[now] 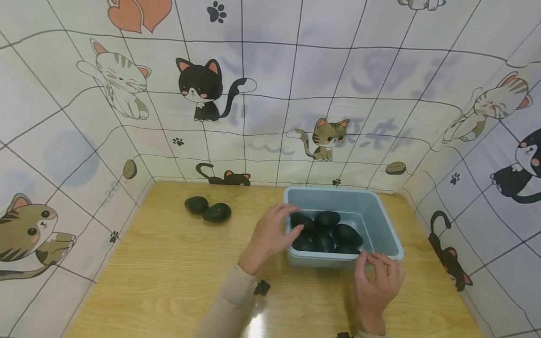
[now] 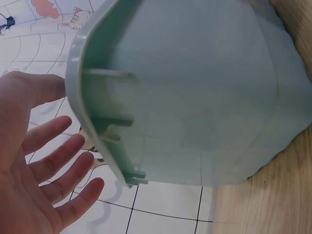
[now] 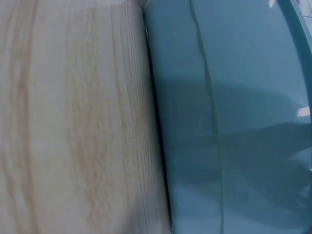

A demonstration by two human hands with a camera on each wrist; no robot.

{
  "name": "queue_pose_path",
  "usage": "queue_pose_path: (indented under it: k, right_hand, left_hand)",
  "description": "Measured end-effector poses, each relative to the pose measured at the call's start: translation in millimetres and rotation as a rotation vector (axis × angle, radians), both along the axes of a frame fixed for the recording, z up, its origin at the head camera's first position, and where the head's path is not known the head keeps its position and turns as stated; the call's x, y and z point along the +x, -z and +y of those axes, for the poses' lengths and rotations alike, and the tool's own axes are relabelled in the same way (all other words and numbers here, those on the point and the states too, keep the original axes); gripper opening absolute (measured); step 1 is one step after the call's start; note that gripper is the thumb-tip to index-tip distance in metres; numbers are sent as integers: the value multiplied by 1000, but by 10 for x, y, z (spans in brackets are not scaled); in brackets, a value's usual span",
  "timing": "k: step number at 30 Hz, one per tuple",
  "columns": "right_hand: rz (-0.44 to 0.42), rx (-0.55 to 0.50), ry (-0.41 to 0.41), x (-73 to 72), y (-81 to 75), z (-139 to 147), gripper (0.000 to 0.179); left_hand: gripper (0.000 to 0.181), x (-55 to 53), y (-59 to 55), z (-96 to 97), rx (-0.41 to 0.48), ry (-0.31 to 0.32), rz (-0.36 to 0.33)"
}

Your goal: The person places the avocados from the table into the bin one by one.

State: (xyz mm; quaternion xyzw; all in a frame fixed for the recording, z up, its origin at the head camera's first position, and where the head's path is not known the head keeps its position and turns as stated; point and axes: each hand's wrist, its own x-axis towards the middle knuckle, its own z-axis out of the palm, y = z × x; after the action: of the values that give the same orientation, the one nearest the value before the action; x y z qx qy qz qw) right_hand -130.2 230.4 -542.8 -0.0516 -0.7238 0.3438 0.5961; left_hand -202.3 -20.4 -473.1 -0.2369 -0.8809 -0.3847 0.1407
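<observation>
A light blue plastic bin [image 1: 382,220] stands at the right of the table, with several dark green avocados [image 1: 327,220] gathered in its left part. My left hand [image 1: 272,232] is at the bin's left rim, fingers spread and loosely bent beside the nearest avocado; it grips nothing. The left wrist view shows that hand [image 2: 44,161] with its fingers apart beside the bin's rim [image 2: 75,73]. At the front right corner, my right hand [image 1: 378,286] holds the bin's rim with bent fingers and thumb. The right wrist view shows only the bin's side [image 3: 234,122], not the fingers.
Two more avocados, one [image 1: 196,205] touching the other [image 1: 217,213], lie at the table's back left. The wooden table [image 1: 169,277] meets walls of cat-printed sheeting [image 1: 270,117] at the back and on both sides.
</observation>
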Motion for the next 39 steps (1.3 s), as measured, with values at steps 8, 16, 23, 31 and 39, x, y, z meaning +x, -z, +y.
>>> queue_pose_path:
  k: [8, 16, 23, 31, 39]
  right_hand:
    - [-4, -4, 4, 12, -30, -20, 19]
    - [-10, 1, 4, -19, 74, 48, 19]
    - [-8, 3, 6, -14, 68, 43, 17]
    - [14, -13, 10, -2, -5, -11, 21]
    - [-41, -7, 0, 7, 62, 43, 16]
  left_hand:
    - [43, -35, 17, -66, 36, -26, -25]
    - [44, -44, 33, -158, 31, -81, -43]
    - [45, -55, 59, -211, 55, -74, -57]
    - [45, -57, 125, -220, 37, -75, -58]
    - [45, -66, 169, -286, 21, -104, -69]
